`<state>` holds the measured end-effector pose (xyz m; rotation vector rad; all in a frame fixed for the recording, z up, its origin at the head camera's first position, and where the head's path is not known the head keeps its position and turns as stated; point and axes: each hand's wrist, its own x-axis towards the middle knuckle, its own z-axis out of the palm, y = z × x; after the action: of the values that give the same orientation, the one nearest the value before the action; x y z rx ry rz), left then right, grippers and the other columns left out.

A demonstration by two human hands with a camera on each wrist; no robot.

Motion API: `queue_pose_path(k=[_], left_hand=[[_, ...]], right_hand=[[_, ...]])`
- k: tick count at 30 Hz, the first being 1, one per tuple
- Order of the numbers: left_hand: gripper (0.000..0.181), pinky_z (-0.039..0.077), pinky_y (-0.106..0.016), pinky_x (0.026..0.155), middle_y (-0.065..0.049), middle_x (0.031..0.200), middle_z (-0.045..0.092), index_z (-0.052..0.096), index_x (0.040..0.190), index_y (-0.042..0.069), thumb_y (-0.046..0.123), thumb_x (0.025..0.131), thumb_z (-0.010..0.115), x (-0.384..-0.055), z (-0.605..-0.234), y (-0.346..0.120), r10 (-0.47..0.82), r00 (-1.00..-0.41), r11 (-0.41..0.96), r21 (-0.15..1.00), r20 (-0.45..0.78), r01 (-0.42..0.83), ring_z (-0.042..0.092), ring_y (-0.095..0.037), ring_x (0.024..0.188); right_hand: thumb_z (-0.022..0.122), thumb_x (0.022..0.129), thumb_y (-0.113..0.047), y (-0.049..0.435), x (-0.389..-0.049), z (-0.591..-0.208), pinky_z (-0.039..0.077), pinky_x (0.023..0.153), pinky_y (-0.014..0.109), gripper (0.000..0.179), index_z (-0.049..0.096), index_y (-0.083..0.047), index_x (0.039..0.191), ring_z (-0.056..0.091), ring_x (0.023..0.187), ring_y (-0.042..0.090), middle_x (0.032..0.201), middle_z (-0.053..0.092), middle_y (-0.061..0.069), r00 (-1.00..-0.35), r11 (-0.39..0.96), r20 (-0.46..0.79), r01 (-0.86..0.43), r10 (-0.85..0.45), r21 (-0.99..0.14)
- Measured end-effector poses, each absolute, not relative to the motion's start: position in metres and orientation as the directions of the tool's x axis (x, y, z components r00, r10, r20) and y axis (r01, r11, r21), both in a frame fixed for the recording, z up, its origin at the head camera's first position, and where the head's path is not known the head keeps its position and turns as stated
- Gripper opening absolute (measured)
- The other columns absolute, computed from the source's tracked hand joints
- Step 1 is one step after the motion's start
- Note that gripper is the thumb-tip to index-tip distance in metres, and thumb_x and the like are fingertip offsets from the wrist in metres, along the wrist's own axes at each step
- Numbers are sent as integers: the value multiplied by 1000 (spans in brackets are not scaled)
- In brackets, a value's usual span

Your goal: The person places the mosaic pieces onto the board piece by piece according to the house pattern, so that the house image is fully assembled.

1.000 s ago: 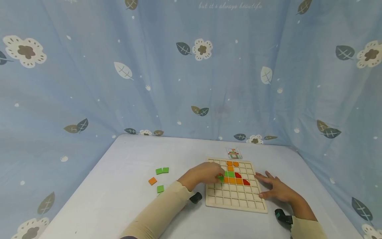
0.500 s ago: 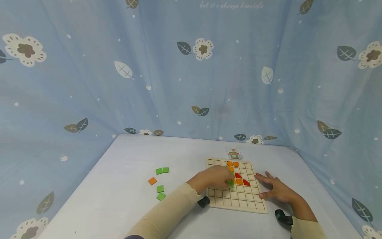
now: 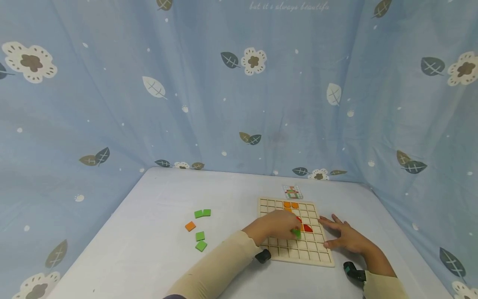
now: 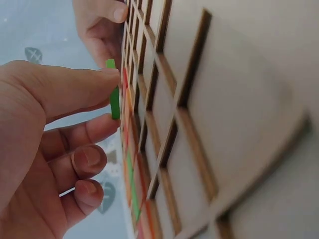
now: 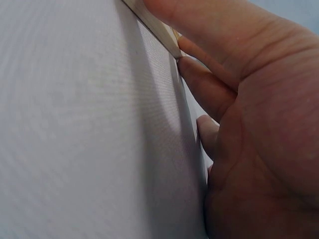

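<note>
Between thumb and forefinger my left hand [image 3: 279,226] pinches a green square tile [image 4: 114,89], held on edge just over the wooden grid board [image 3: 298,256]. Orange round tiles [image 3: 291,205] sit near the board's far edge. A red rounded tile [image 3: 308,228] lies to the right of the pinched tile; other tiles on the board are partly hidden behind the left hand. My right hand [image 3: 345,236] has its fingers spread, its thumb and fingertips touching the board's right edge. In the right wrist view, the right hand [image 5: 269,109] is against a corner of the board.
Several loose green tiles [image 3: 200,236] and an orange tile [image 3: 190,226] lie on the white table [image 3: 149,249] to the left. Behind the board is a small pattern card [image 3: 293,192]. A blue printed curtain [image 3: 209,108] hangs around the table.
Holding the green tile, the left hand has moved rightward across the board, from its left part toward the red tiles. My right hand stays at the board's right edge.
</note>
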<state>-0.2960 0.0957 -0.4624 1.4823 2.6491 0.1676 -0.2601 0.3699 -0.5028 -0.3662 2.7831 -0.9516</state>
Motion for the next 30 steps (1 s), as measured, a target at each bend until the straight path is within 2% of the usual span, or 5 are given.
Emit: queue_pose_path(k=[4, 11, 15, 18, 30], left_hand=[[8, 43, -17, 73, 20, 86, 57, 70, 98, 31, 31, 90, 70, -294, -467, 104, 847, -530, 530, 147, -44, 835, 50, 2, 77], [4, 42, -18, 66, 17, 80, 55, 68, 93, 29, 31, 90, 69, -292, -469, 110, 844, -533, 535, 123, -54, 836, 49, -2, 72], [22, 46, -19, 78, 21, 101, 62, 70, 113, 34, 34, 91, 69, -291, -467, 111, 835, -545, 550, 132, -76, 825, 55, 3, 90], [30, 45, -20, 86, 22, 114, 60, 67, 121, 39, 36, 91, 69, -290, -467, 112, 831, -549, 556, 141, -91, 819, 53, 4, 105], [25, 46, -20, 84, 21, 104, 58, 72, 111, 40, 34, 87, 74, -291, -468, 116, 828, -556, 560, 152, -73, 814, 52, 5, 97]], right_hand=[[87, 66, -37, 371, -260, -504, -10, 103, 70, 92, 49, -3, 142, 0, 139, 54, 150, 34, 23, -953, 764, -90, -173, -289, -621], [87, 66, -37, 371, -261, -504, -11, 102, 70, 92, 48, -3, 142, -1, 139, 54, 150, 32, 23, -951, 756, -95, -171, -294, -631], [87, 66, -37, 370, -261, -503, -11, 102, 69, 93, 48, -2, 142, -2, 139, 54, 150, 32, 23, -950, 752, -95, -171, -296, -637], [87, 65, -37, 370, -260, -502, -12, 102, 69, 94, 47, -2, 142, -2, 139, 54, 150, 32, 24, -951, 748, -95, -168, -295, -642], [87, 66, -37, 371, -262, -504, -13, 102, 69, 93, 48, -1, 142, -2, 139, 54, 150, 32, 24, -949, 742, -92, -173, -302, -647]])
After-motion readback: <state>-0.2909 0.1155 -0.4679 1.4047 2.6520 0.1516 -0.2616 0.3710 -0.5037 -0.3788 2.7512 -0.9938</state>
